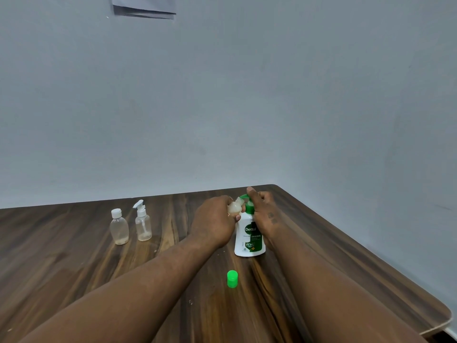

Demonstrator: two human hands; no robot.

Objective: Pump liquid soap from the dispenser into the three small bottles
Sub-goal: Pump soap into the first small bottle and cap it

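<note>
A white and green soap dispenser (249, 240) stands on the wooden table (74, 256). My left hand (214, 224) holds a small uncapped clear bottle (234, 207), tilted with its mouth at the green pump's spout. My right hand (262, 209) rests over the pump head, fingers curled around it. A loose green cap (232, 278) lies on the table in front of the dispenser. To the left stand two more small clear bottles: one with a white screw cap (119, 227), one with a white pump top (143, 223).
A pale grey wall rises just behind the table. The table's right edge runs diagonally to a rounded front corner (442, 318). A sheet of paper (144, 6) hangs high on the wall.
</note>
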